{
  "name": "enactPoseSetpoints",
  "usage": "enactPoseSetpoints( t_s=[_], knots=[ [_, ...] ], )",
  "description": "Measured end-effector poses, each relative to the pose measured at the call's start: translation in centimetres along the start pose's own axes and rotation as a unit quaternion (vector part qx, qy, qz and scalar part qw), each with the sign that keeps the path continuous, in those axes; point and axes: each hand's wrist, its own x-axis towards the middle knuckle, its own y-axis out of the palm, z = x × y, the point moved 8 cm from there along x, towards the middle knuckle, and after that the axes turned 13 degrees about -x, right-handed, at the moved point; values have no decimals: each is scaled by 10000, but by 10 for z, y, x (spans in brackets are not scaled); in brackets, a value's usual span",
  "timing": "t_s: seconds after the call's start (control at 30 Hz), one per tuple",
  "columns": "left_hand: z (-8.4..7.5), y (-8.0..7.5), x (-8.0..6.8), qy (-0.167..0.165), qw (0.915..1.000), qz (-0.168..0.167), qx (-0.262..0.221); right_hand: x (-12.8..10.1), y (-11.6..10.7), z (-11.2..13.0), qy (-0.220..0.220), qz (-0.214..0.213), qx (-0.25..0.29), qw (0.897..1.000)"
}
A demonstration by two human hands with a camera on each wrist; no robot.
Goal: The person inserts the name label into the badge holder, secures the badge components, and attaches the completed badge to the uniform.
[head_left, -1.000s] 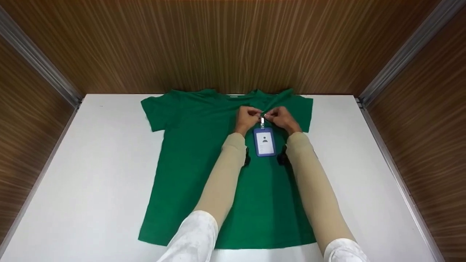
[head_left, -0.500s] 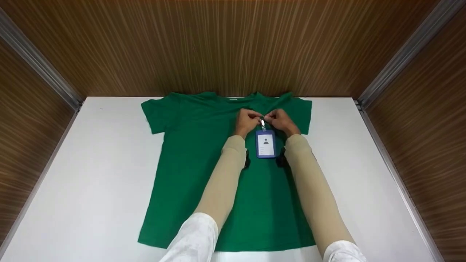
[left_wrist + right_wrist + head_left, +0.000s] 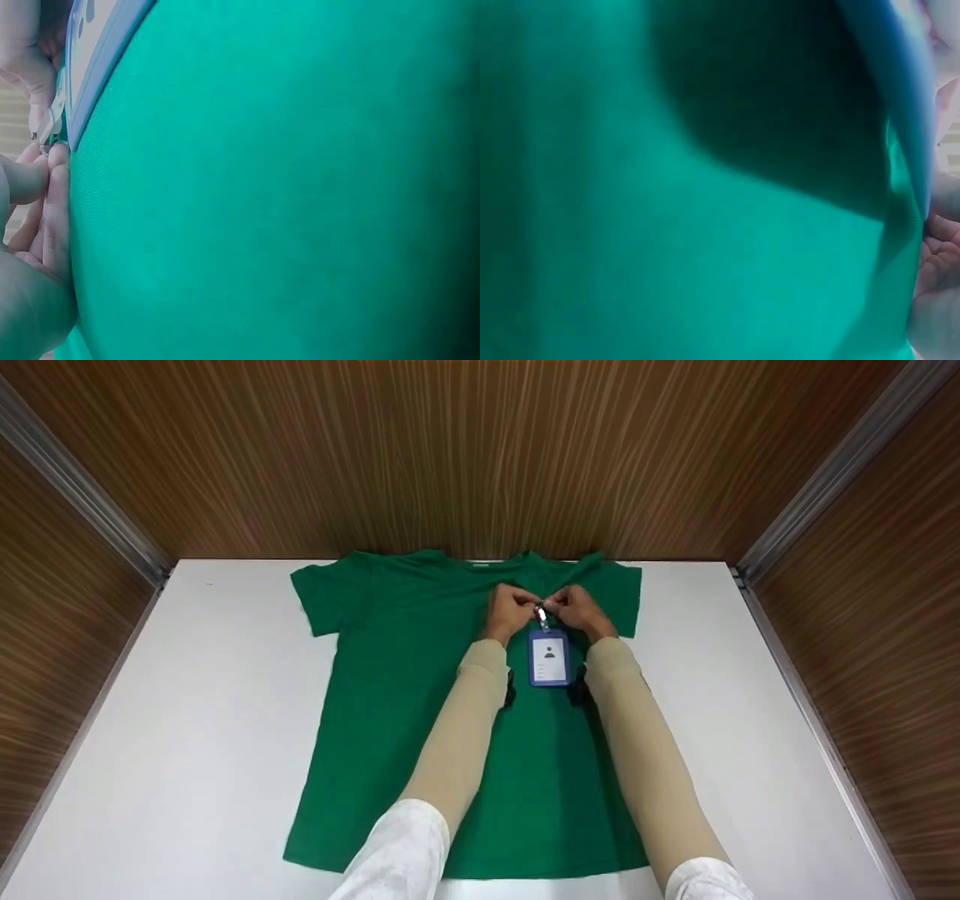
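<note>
So there's a blue ID badge holder point(image 3: 549, 658) lying on the upper chest of a green t-shirt point(image 3: 390, 690), a bit right of the middle, with a white card point(image 3: 550, 655) slotted inside it showing a little grey person icon. Up top is a small metal clip point(image 3: 541, 614), and both hands are bunched right on it: the left hand point(image 3: 512, 610) has its fingers curled in and pinching the clip and the shirt fabric from one side, the right hand point(image 3: 579, 610) doing the same from the other, fingertips practically touching over the clip. From the left wrist view you can see the fingertips point(image 3: 56, 161) pressed against the holder's blue edge point(image 3: 90, 90) right where the clip sits. The right wrist view is mostly blurry green cloth with the blue holder point(image 3: 900, 97) at the side, can't make out much more there. The shirt is spread flat, front up, collar toward the far wall, on a white table point(image 3: 187, 735) boxed in by wood-grain panels point(image 3: 465, 450). Both forearms are in beige sleeves point(image 3: 457, 735).
</note>
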Motion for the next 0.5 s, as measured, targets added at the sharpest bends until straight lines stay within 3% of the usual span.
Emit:
enactPoseSetpoints(
  t_s=[0.5],
  knots=[
    [-3,-3,0,178,9997,-87,126,4,0,7,-119,-86,-319,9994]
  ],
)
